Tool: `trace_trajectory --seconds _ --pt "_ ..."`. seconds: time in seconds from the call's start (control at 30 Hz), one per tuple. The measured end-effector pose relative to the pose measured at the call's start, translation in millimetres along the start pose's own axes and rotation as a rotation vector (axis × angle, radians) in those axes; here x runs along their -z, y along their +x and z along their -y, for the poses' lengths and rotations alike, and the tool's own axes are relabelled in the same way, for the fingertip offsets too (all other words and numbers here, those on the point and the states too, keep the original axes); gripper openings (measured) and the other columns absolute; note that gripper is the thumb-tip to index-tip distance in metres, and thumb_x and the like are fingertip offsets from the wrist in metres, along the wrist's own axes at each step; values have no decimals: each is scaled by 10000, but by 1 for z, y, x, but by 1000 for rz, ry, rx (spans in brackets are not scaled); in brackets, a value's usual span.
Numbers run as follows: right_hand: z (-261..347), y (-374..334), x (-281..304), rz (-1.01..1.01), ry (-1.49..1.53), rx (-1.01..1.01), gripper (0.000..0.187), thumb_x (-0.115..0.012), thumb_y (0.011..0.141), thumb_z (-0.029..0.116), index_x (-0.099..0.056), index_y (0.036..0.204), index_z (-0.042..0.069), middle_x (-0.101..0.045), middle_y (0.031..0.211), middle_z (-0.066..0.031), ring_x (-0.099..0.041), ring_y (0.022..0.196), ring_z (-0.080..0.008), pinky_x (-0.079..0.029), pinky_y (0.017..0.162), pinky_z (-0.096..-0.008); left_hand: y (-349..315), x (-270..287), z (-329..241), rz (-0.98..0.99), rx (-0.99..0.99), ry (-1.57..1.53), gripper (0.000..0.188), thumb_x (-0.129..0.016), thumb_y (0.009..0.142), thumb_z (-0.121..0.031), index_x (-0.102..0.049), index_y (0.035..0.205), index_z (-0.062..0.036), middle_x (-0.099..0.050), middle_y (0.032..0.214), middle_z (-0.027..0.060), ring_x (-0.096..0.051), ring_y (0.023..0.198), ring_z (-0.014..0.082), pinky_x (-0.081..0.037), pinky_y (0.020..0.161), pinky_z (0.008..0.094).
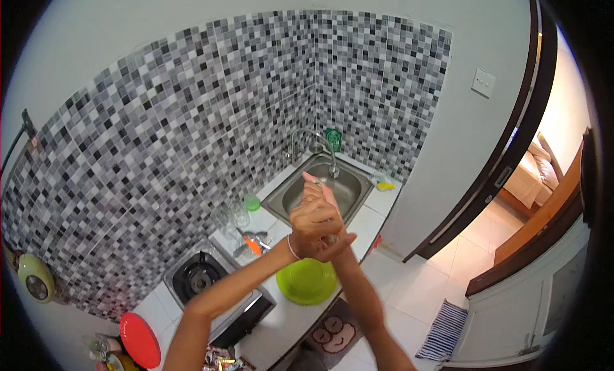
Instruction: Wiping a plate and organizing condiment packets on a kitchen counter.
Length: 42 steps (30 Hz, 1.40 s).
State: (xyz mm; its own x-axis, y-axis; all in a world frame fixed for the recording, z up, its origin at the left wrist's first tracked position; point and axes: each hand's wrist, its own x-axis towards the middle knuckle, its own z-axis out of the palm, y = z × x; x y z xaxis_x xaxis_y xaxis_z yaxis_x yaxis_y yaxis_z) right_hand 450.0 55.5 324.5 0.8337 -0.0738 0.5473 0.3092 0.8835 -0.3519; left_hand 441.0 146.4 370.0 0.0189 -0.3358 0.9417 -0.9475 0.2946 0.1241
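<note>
In front of the sink, my left hand (313, 223) is closed round my right hand near its wrist, its fingers curled over the back. A thin band circles the left wrist. My right hand (323, 191) points up toward the sink with its fingers stretched out, and much of it is hidden under the left. Beyond both hands lies the steel sink (362, 193), with a curved faucet (333, 160) over its basin. I see no water running from the faucet. Just below my hands, a lime-green basin (307, 285) stands on the white counter.
Drinking glasses (238, 212), a green cup (252, 202) and utensils with an orange part (254, 246) stand left of the sink. A stove (200, 276) and red lid (140, 340) are farther left. A yellow sponge (385, 186) lies by the sink's right rim.
</note>
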Motion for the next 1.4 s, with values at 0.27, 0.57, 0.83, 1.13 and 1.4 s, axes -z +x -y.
trace_trajectory --seconds 0.27,0.57,0.83,1.13,1.4 --pt "63 106 21 -383 -194 -1037 532 -651 1004 228 -310 595 226 -242 513 105 -155 380 -38 -124 334 -251 -4 -17 109 487 -643 -19 335 -730 773 -297 -539 547 -138 -558 702 -5 -513 639 192 -441 641 322" --pt "43 152 126 -397 -1062 -928 490 -548 989 286 -393 539 169 -389 464 13 -306 346 -97 -208 333 -305 -52 -62 219 797 -692 329 331 -630 817 -247 -592 498 -166 -582 505 26 -623 579 228 -513 520 369" --pt "24 162 197 -406 -1941 -398 456 -557 913 307 -692 882 -127 -648 904 -394 -644 964 -549 -516 905 -553 -89 -101 280 1213 -610 441 242 -624 807 -179 -689 578 -137 -690 653 64 -711 723 254 -582 661 418" --pt "17 162 218 -389 -2168 -261 401 -529 948 247 -707 809 -85 -664 854 -360 -670 894 -523 -546 837 -561 -108 -132 308 1154 508 -49 479 -553 955 -376 -580 1368 -134 -578 1423 119 -529 1318 226 -348 1155 398" --pt "6 158 214 -337 -2288 -183 504 -485 1006 297 -690 765 -95 -662 796 -350 -683 762 -507 -558 757 -569 -179 -159 344 848 388 -36 404 -553 971 -409 -605 1282 -157 -591 1391 92 -529 1297 216 -350 1137 417"
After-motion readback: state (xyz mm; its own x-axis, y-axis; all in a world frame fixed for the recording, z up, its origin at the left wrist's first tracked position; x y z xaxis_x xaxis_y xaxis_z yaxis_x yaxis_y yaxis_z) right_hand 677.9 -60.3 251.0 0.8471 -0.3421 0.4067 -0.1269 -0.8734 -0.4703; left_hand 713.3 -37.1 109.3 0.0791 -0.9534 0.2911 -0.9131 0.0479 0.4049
